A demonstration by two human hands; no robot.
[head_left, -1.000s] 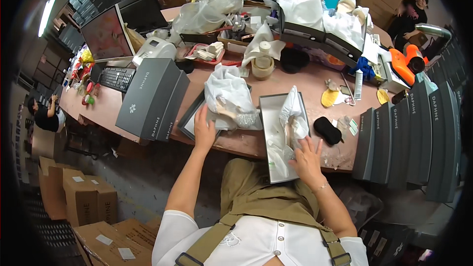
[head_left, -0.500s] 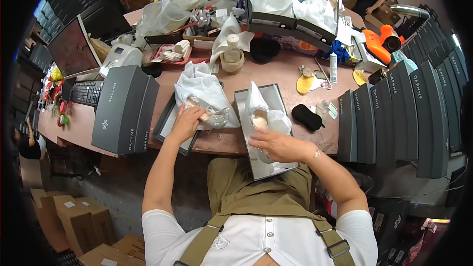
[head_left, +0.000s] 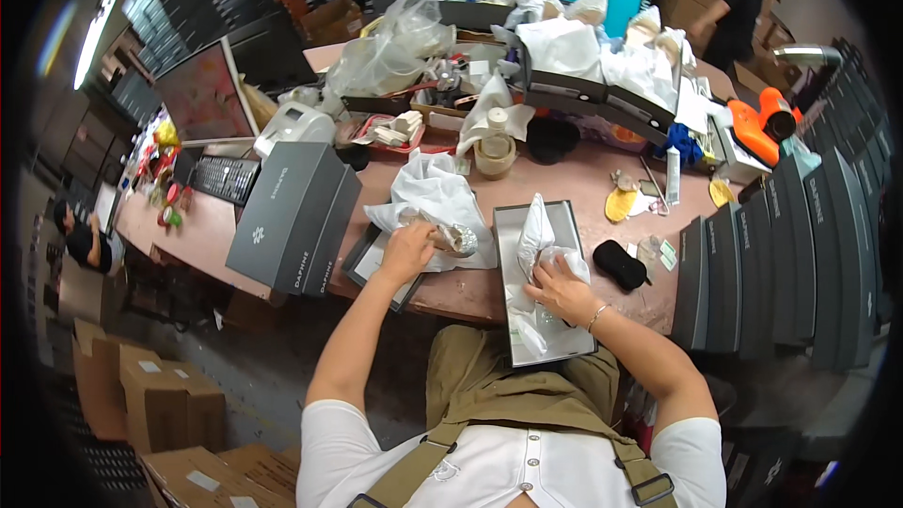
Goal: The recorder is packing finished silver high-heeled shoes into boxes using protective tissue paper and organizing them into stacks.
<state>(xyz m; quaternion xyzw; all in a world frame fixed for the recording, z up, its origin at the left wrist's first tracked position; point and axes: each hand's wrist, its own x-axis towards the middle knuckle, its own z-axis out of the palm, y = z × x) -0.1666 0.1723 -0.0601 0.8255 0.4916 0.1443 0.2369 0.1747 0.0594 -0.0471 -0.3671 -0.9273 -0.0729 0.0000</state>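
Toward the left, a glittery silver shoe [head_left: 460, 240] lies on crumpled white tissue paper [head_left: 428, 183], which spreads over a shallow dark grey box part [head_left: 362, 259]. The fingers of my left hand [head_left: 410, 252] are curled on the near side of that shoe. Right of it, an open grey shoebox [head_left: 570, 216] reaches past the table's front edge above my lap. Inside lies a second shoe, its pointed toe end wrapped in white tissue [head_left: 536, 226]. My right hand [head_left: 566, 293] has its bent fingers around this shoe's middle, hiding much of it.
Closed grey shoeboxes [head_left: 287, 216] stand at the left, and a row of them [head_left: 743, 273] lines the right. A black pouch [head_left: 621, 265] lies beside the open box. Behind are a tape roll [head_left: 495, 152], boxes of wrapped shoes [head_left: 602, 85], and an orange tool [head_left: 752, 132].
My right hand has lowered onto the shoe in the box, which now lies turned with its insole out of sight. My left hand stays at the glittery shoe. The view has shifted.
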